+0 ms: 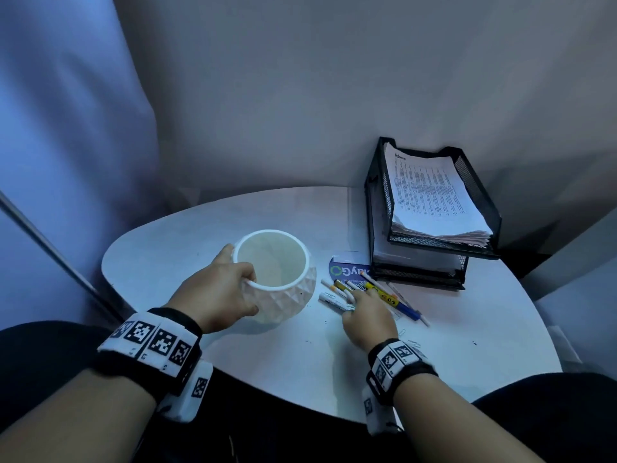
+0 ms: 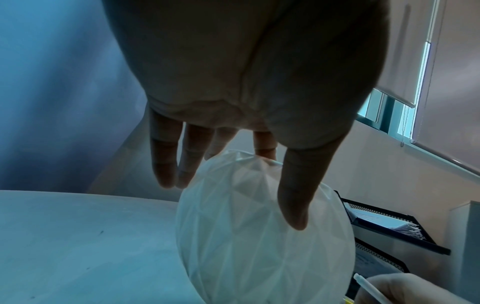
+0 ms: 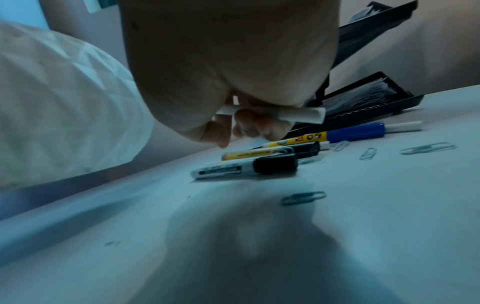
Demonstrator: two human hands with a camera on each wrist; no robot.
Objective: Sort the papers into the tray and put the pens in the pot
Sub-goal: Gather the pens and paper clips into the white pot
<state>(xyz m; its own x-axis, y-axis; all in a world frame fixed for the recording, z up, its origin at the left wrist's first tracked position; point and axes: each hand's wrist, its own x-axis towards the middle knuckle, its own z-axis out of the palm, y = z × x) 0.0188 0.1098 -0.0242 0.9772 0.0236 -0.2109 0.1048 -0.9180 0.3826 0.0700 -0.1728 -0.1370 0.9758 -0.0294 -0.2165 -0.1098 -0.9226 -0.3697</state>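
Several pens [image 1: 374, 297] lay loose on the table [image 1: 167, 255], bunched between the pot [image 1: 277, 275] and the tray [image 1: 430, 212], so your pen step was just starting; nothing showed inside the pot.

Your left hand [image 1: 217, 289] gripped the pot at its near left side, thumb down the faceted wall, at least one finger over the rim. My read: you held it to keep it from sliding or tipping while pens dropped in, and to keep the mouth just beside the pile.

Your right hand [image 1: 367, 320] was low over the pens, fingers curled around a white pen [image 3: 293, 115]. The right wrist view showed that pen lifted clear of the table, crosswise under the fingers. A black-capped marker [image 3: 244, 167], a yellow pen [image 3: 259, 153] and a blue-and-yellow pen [image 3: 337, 134] lay flat on the table beyond it.

Papers [image 1: 434, 195] sat stacked in the tray's top tier, more in the lower tier, so that half looked done. One printed card [image 1: 347, 269] sat partly under the tray's front edge; can't tell if it counted as paper.

Paper clips [image 3: 303, 198] were scattered near the pens. Likely snag risk if you swept several pens at once.
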